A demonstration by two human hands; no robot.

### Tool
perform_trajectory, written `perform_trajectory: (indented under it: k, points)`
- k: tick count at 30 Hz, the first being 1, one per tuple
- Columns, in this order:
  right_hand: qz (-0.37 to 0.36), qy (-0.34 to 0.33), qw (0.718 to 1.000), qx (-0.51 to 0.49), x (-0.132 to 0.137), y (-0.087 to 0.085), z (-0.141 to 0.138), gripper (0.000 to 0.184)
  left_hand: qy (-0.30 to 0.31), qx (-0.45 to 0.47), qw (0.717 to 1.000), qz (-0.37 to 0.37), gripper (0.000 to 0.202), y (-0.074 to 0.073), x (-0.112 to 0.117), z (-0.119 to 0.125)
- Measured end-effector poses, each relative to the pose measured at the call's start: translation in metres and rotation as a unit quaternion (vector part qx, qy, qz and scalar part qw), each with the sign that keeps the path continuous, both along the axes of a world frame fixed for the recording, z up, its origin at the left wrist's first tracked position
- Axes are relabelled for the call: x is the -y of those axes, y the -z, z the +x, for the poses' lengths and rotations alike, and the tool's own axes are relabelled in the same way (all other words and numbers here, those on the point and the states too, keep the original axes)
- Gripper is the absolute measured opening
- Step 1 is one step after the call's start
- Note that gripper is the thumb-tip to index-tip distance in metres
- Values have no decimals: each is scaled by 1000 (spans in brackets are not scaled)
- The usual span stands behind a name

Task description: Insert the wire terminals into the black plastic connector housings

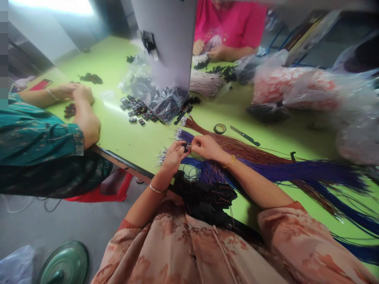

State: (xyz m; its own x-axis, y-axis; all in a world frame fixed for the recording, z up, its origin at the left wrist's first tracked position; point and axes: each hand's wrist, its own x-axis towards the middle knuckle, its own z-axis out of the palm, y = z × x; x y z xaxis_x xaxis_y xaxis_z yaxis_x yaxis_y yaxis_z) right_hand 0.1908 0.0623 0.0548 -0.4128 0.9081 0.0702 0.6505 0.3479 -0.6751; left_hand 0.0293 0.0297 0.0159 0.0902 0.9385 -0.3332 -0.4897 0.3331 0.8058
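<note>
My left hand (pixel 173 156) is closed on a small black connector housing (pixel 185 147), held between thumb and fingers. Right beside it, my right hand (pixel 204 146) pinches at the housing's near end; a thin wire end seems to be in its fingertips, but it is too small to tell. Beneath and around both hands lie a bundle of blue-purple wires (pixel 296 170) with metal-tipped ends and a bundle of brown wires (pixel 251 146). Closer to my body, a pile of black pieces (pixel 210 197) with short wires sits at the table edge.
A tape roll (pixel 219 128) and a flat blade (pixel 245 136) lie beyond the wires. Small black parts (pixel 139 109) and plastic bags (pixel 168 103) surround a grey upright panel (pixel 168 43). Co-workers sit at left and across. Filled bags (pixel 304 86) stand at right.
</note>
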Motion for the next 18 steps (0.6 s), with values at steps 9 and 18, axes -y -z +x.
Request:
perform_trajectory:
  k: [9, 18]
  points:
    - [-6, -5, 999, -33, -2, 10, -6, 15, -6, -79, 996, 32, 25, 3, 3, 4]
    - [35, -40, 999, -5, 3, 8, -3, 14, -5, -96, 995, 13, 27, 0, 1, 3]
